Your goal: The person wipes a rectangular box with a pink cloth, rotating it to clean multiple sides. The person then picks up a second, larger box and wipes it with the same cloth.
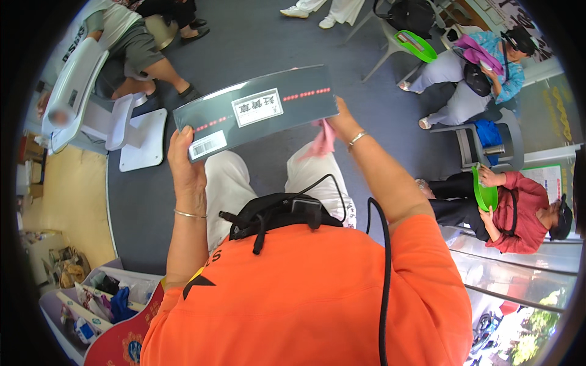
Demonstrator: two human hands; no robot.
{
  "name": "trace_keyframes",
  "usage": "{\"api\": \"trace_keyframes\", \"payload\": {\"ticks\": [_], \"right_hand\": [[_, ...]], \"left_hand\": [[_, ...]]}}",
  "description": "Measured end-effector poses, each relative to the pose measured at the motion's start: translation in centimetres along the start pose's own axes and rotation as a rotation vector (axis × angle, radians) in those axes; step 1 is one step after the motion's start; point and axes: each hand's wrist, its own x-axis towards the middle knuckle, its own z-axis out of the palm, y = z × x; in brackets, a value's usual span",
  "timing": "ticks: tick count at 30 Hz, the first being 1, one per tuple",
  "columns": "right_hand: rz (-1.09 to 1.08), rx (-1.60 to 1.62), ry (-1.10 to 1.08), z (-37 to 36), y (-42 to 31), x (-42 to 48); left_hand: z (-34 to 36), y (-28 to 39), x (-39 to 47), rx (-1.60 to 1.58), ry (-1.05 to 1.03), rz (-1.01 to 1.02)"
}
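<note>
A long, flat dark panel with a clear glossy cover is held up in front of me, its right end raised in the picture. It bears a white label in its middle, rows of red marks and a barcode sticker at its lower left. My left hand grips the left end, thumb over the front edge. My right hand holds the right end, fingers mostly behind it. A pink cloth hangs from my right hand, above my white trousers.
A seated person at upper right holds a pink cloth; another below holds a green tray. A green tray rests on a chair. A white machine stands left. A divided bin is at lower left.
</note>
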Motion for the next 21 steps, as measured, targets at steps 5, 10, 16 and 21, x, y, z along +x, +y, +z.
{"api": "trace_keyframes", "payload": {"ticks": [5, 10, 16, 21], "right_hand": [[-0.05, 0.183, 0.295, -1.7, -2.0, -0.3], [-0.192, 0.226, 0.159, -2.1, -5.6, -0.2], [-0.263, -0.185, 0.028, 0.1, -5.1, -0.4], [-0.37, -0.252, -0.047, 4.9, -5.7, -3.1]], "left_hand": [[-0.3, 0.0, 0.2, 0.013, 0.074, 0.075], [1.5, -0.1, -0.1, 0.2, 0.085, 0.178], [4.1, 1.0, -1.3, 0.53, -0.204, 0.493], [5.8, 2.6, -2.2, 0.995, -0.37, 0.734]]}}
